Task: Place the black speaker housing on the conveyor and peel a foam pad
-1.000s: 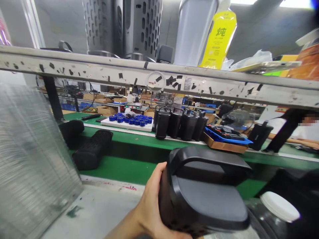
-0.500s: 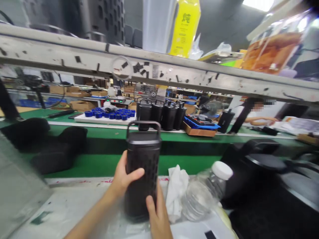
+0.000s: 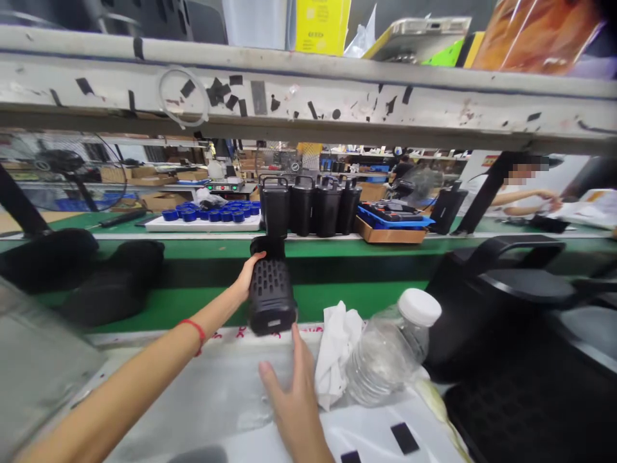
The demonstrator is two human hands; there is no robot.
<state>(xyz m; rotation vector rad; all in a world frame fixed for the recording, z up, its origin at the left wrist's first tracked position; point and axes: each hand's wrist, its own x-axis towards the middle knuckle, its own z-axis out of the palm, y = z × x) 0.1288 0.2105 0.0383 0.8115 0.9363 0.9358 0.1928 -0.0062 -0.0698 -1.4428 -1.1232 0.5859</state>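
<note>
A black canister-like device (image 3: 272, 289) with rows of oblong slots is tilted away over the green bench, its base facing me. My left hand (image 3: 248, 278) grips it around its left side, the thumb near the far end. My right hand (image 3: 299, 399) is below it with thumb and fingers apart, holding nothing. One right fingertip is close to the lower right corner of the base; whether it touches, I cannot tell. A crumpled white cloth (image 3: 337, 350) and a clear plastic bottle (image 3: 380, 360) with a white cap lie right of my right hand.
Several upright black devices (image 3: 301, 209) with handles stand behind, beside a white tray (image 3: 202, 223) of blue caps and a cardboard box (image 3: 393, 233). Large black devices (image 3: 511, 302) crowd the right. A shelf beam (image 3: 337, 103) crosses above. A person (image 3: 515, 190) works at the far right.
The device has gone from upright near me to tilted, farther away over the green bench. My right hand has let go of it and opened; my left arm has stretched forward.
</note>
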